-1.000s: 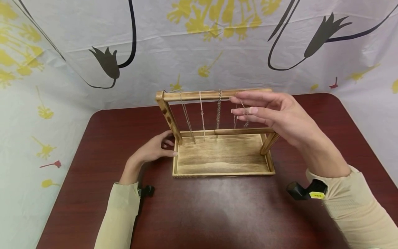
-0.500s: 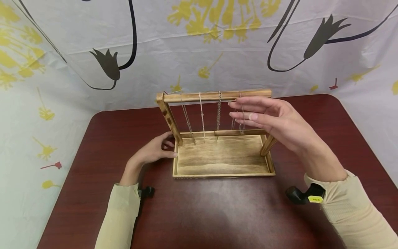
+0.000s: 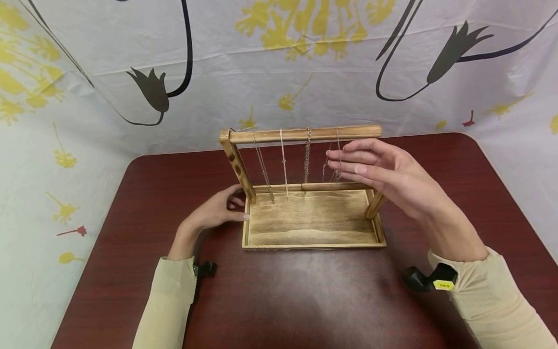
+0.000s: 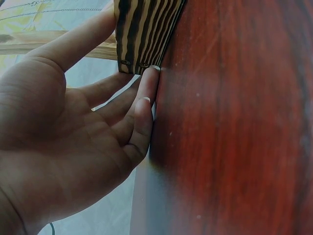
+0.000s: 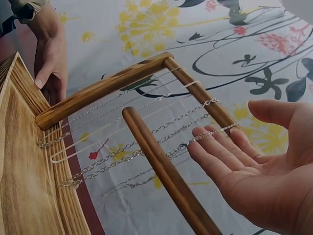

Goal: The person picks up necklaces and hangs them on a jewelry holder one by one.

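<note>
A wooden jewelry stand [image 3: 314, 218] with a tray base and crossbars stands on the table. Several necklaces hang over its top bar [image 3: 357, 132], among them a pale pinkish one [image 3: 283, 155] and a thicker silver chain [image 3: 307, 150]. My left hand [image 3: 213, 208] holds the tray's left end; the left wrist view has thumb and fingers against its striped wooden edge [image 4: 144, 39]. At the stand's right side, my right hand [image 3: 388, 174] is held with fingers extended, touching the rightmost chain necklace [image 5: 215, 131]. That chain hangs partly hidden by the fingers.
The dark red tabletop [image 3: 305, 300] extends around the stand. A white cloth [image 3: 209, 58] with yellow and grey flower prints hangs behind and at the sides. Camera mounts, including a black one [image 3: 429, 278], sit on both wrists.
My right hand has moved slightly down from the top bar and a little right, and the rightmost chain has swung. My left hand stays in place.
</note>
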Demonstrator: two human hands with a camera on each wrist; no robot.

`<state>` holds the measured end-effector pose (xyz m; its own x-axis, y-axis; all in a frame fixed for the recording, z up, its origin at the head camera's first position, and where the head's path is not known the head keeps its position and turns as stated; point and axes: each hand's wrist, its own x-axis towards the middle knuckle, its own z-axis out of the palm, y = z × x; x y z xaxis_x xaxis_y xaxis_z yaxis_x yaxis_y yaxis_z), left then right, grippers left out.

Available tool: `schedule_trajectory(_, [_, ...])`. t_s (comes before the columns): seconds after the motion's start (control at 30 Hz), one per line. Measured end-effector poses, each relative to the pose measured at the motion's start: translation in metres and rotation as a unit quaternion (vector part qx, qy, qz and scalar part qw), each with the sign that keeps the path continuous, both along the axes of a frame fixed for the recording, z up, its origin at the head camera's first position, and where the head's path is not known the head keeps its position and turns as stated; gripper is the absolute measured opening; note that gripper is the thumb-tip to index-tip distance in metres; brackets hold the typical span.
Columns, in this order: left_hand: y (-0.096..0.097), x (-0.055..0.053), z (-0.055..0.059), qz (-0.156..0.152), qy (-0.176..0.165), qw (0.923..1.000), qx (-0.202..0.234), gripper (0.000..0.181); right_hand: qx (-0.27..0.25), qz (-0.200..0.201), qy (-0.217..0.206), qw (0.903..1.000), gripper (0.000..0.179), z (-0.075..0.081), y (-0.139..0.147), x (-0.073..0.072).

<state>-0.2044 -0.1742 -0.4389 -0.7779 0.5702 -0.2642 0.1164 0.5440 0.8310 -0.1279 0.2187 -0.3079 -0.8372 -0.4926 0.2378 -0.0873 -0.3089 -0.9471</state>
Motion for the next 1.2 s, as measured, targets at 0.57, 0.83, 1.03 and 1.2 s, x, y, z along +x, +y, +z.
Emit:
schedule_trajectory(0.57, [0.001,0.000,-0.002,-0.001,0.001,1.0000,-0.007,0.090,0.008,0.010,-0.002,0.9999,0.047,-0.006,0.012,0.005])
schedule_trajectory(0.83, [0.003,0.002,0.002,0.008,0.005,0.9998,-0.017,0.090,0.013,0.005,0.008,0.9999,0.047,-0.005,0.014,0.008])
schedule_trajectory(1.03, [0.001,0.002,0.004,0.002,0.004,0.9998,-0.017,0.089,-0.008,0.010,0.011,0.9998,0.046,-0.008,0.019,0.012])
schedule_trajectory(1.2, [0.001,0.002,0.005,0.001,0.002,0.9998,-0.019,0.088,-0.041,-0.003,0.005,0.9991,0.047,-0.015,0.023,0.018])
